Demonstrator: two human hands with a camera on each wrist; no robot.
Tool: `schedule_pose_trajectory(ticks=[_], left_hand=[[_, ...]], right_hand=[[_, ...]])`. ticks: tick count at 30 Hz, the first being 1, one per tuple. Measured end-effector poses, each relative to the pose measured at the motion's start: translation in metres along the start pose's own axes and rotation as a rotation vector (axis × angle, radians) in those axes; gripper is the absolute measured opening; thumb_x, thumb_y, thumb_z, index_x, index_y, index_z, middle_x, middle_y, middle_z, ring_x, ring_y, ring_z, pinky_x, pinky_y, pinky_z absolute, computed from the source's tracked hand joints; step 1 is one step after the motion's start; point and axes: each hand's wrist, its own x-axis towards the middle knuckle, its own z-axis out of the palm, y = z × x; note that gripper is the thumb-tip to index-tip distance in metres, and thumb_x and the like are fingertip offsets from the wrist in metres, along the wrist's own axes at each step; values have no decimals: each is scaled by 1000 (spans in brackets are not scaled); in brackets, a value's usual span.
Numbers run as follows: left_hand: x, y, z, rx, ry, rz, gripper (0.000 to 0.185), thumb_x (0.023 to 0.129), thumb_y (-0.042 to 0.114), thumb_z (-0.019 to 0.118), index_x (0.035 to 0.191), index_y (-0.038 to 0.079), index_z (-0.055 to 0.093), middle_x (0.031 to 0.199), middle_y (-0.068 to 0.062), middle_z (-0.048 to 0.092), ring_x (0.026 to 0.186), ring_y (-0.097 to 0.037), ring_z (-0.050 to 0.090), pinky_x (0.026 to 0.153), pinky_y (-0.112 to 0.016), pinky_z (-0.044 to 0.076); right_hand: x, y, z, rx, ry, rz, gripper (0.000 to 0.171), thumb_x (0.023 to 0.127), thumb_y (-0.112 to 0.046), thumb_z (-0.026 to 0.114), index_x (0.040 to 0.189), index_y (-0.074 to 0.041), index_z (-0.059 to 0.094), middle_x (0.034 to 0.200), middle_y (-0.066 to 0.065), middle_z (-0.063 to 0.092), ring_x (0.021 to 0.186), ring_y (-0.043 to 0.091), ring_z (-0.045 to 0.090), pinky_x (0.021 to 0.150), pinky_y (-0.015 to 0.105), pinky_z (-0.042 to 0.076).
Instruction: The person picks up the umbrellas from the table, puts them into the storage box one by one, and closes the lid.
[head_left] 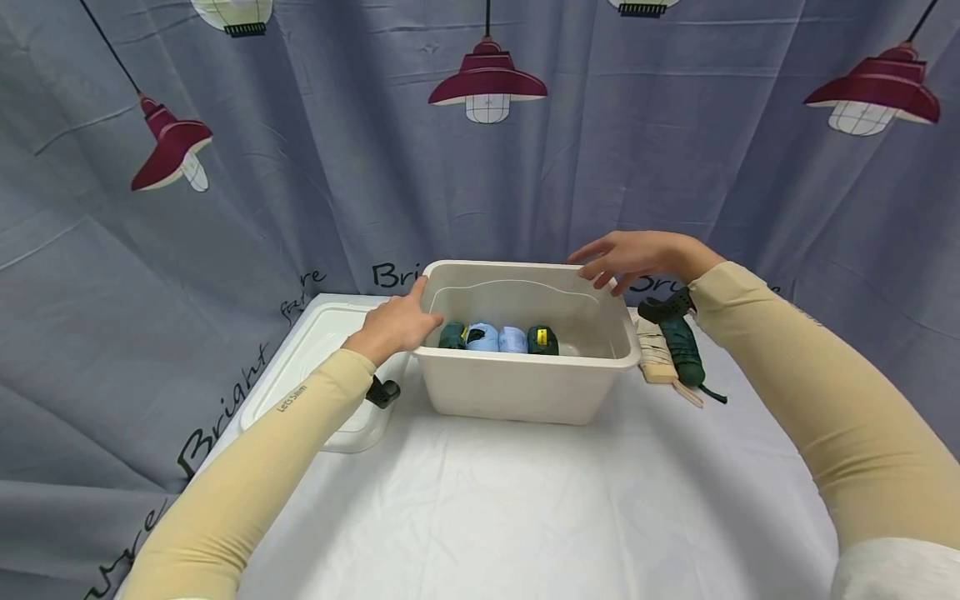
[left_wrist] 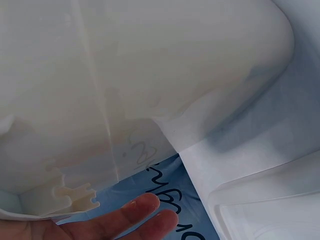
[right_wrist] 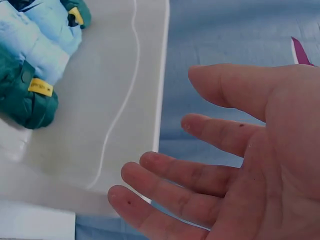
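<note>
Inside white bin, four rolled green and blue bundles lie.

We count one white plastic bin, four rolled umbrellas inside, one clear lid, two folded umbrellas outside.

A staged recording booth: lamp-printed curtain behind a white-clothed table.

A white bin holding four rolled bundles, green and blue, is touched at its left rim by the left hand, while the right hand is held open, apparently just above the far right corner.
</note>
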Motion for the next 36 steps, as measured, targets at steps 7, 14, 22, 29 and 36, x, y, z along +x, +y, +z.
schedule_pose_trajectory(ticks=[7, 14, 22, 29, 36], left_hand=[[-1, -1, 0, 0, 9, 0, 84, 95, 50, 49, 164, 24, 8, 129, -19, 64, 101, -35, 64, 82, -51, 48], [0, -4, 0, 2, 13, 0, 84, 95, 51, 48, 164, 24, 8, 130, -19, 63, 104, -35, 65, 82, -51, 48], [2, -6, 2, -3, 13, -3, 84, 95, 51, 48, 164, 24, 8, 128, -18, 64, 101, -34, 64, 82, -51, 48], [1, -5, 1, -1, 3, -1, 84, 95, 51, 48, 164, 25, 7, 128, -18, 64, 97, -33, 64, 78, -49, 48], [1, -3, 0, -16, 2, 11, 83, 95, 50, 48, 164, 25, 7, 130, -19, 63, 101, -35, 65, 80, -50, 48]], right_hand=[[-12, 15, -9, -34, 78, -6, 62, 105, -33, 52, 159, -13, 31, 158, 24, 36, 135, 42, 49, 101, 55, 49], [-22, 34, -15, -34, 139, 16, 69, 102, -43, 56, 159, -12, 31, 157, 27, 34, 136, 43, 47, 98, 52, 51], [-25, 69, -21, 42, 169, 53, 81, 97, -53, 61, 160, -13, 29, 156, 27, 37, 138, 44, 45, 101, 51, 50], [-22, 96, -19, 44, 232, 100, 78, 99, -49, 59, 159, -9, 30, 154, 31, 37, 136, 46, 45, 102, 54, 48], [-18, 118, -12, 86, 260, 149, 75, 101, -45, 58, 158, -6, 28, 154, 32, 36, 139, 48, 40, 105, 59, 43]])
